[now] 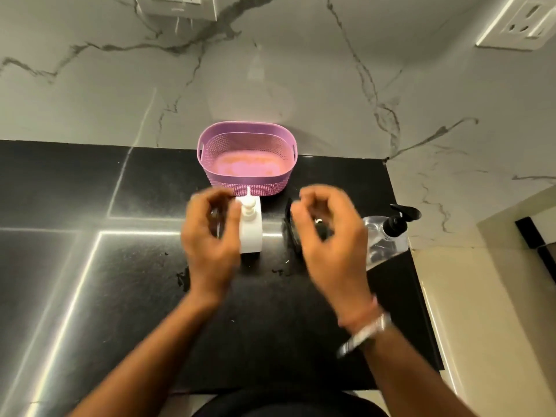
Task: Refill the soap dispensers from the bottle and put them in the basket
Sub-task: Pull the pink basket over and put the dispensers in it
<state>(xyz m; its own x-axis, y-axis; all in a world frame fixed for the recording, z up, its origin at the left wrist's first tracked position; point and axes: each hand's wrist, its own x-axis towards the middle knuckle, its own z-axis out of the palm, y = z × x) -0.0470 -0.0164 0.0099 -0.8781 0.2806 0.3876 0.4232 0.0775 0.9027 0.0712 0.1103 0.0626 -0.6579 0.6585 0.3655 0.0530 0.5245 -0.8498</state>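
Both hands hover over the dark stone surface (90,296) at mid-frame, blurred, with fingers loosely curled and apart from each other; neither visibly grips anything. The left hand (210,236) sits just left of the white soap dispenser (251,230), whose pump top is on, fingers close to its side though contact cannot be told through the blur. The right hand (328,233) hangs over a black dispenser (293,230), mostly hidden behind its fingers, so whether that pump is on is unclear. The clear refill bottle (385,233) with its black pump stands at the right of the frame, near the surface's edge. The purple basket (210,152) waits empty toward the top centre, just behind the white dispenser. The step in hand looks like the start: taking hold of a dispenser to open it. Doing it well likely means steadying the white body with one hand while the other twists the pump collar off, keeping the body upright, then setting the pump aside on bare stone rather than in the basket. The refill bottle's spot beside the drop at the right invites a knock from the right wrist, which wears a bracelet (365,334). Wall sockets (520,22) sit far up on the marble backsplash, well clear.
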